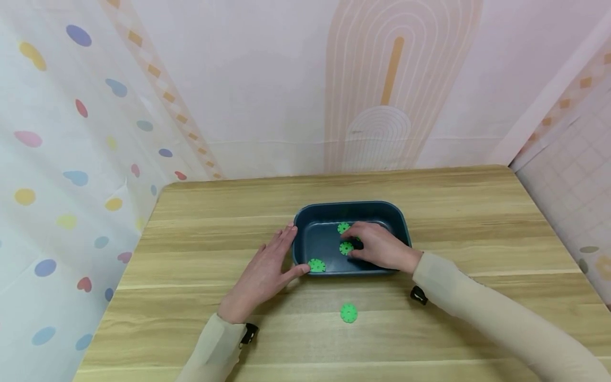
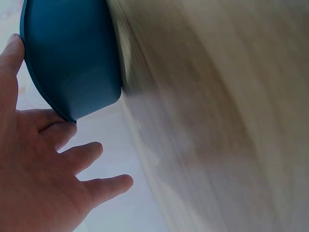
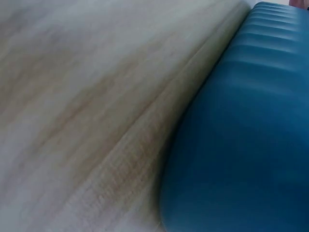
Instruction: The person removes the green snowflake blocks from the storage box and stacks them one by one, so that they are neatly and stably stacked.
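Note:
A dark blue plastic bin (image 1: 312, 241) stands on the wooden table, with several green notched discs inside. My right hand (image 1: 379, 246) reaches into it over the right end, thumb and index finger apart beside a green disc (image 1: 346, 248). Another disc (image 1: 343, 227) lies just behind those fingers, and a bit of green shows under the hand. At the bin's left end, my left hand (image 1: 267, 270) touches the rim with its fingers spread and its thumb at the front corner, near more green (image 1: 316, 265). The left wrist view shows the hand (image 2: 43, 159) against the bin's rim (image 2: 30, 72).
One green disc (image 1: 349, 313) lies on the table (image 1: 444, 207) in front of the bin. Patterned cloth (image 1: 267, 90) hangs behind the table and along both sides. The right wrist view shows only the bin's outer wall (image 3: 236, 145) and blurred wood grain.

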Available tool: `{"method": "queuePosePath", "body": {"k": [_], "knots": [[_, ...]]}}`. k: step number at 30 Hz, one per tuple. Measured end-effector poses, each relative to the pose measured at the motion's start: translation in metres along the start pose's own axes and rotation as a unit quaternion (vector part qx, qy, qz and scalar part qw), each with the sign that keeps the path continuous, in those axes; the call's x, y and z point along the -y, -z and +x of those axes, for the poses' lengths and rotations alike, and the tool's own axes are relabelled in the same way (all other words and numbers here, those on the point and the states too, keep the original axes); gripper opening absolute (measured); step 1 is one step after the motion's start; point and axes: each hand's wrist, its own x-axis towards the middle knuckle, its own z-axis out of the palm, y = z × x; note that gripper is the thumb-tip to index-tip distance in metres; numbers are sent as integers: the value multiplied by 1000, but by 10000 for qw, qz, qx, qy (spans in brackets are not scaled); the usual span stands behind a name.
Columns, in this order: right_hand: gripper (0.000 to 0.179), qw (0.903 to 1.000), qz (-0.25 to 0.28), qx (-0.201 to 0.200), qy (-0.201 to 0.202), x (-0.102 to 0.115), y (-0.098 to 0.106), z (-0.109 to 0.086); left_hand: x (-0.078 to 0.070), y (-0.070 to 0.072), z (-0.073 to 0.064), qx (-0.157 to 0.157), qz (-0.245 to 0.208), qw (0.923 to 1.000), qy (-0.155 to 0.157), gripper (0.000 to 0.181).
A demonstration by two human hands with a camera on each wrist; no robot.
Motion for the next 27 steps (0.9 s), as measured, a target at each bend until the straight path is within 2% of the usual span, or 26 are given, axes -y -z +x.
{"method": "queuePosePath", "body": {"k": [9, 27], "knots": [[38, 9997, -188, 151, -29, -4, -4, 4, 0, -1, -1, -7, -36, 10000, -19, 92], [29, 9988, -433, 202, 110, -5, -6, 7, 0, -1, -1, -83, -35, 10000, -34, 92]]}}
